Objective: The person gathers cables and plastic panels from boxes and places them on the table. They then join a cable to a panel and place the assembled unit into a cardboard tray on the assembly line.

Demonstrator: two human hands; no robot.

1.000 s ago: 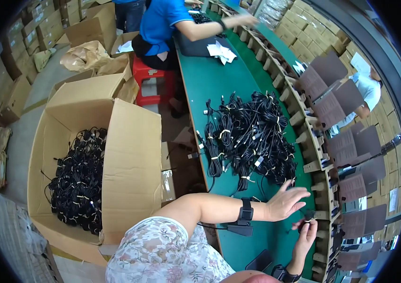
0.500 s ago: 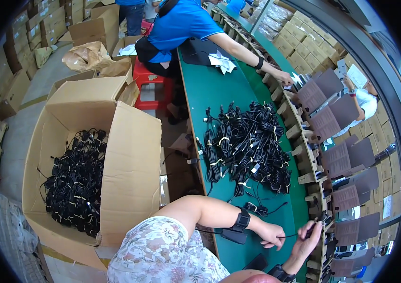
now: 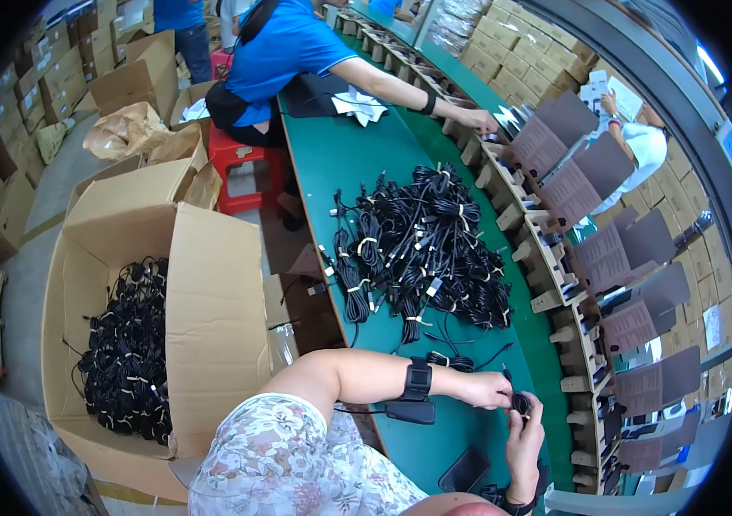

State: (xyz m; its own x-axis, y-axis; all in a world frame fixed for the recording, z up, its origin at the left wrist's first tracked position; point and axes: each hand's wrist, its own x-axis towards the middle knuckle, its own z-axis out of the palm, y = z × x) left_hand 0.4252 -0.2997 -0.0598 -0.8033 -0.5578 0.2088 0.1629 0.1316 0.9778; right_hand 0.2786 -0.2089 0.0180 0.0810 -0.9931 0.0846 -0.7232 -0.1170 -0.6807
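Observation:
A small black cable bundle (image 3: 521, 402) sits between my two hands over the near right of the green table. My right hand (image 3: 524, 437) is closed around it, thumb and fingertips on the coil. My left hand (image 3: 486, 390) comes in from the left with its fingers pinched at the bundle's side, and a dark cable end sticks up beside them. Just beyond my left hand, a loose cable (image 3: 452, 361) lies on the table. Farther off is a big heap of black cables (image 3: 422, 245), many tied with pale bands and showing light metal plugs.
An open carton (image 3: 220, 301) of tied cables stands at left. Pulp trays (image 3: 568, 344) with upright grey-brown flaps line the belt (image 3: 559, 430) at right. A dark flat object (image 3: 465, 470) lies near me. Beyond the heap, a co-worker in blue (image 3: 289, 52) reaches to the trays.
My right hand has drawn back left from the tray edge with the cable, meeting my left hand. The cable stretch between the hands has closed up. The whole view has shifted.

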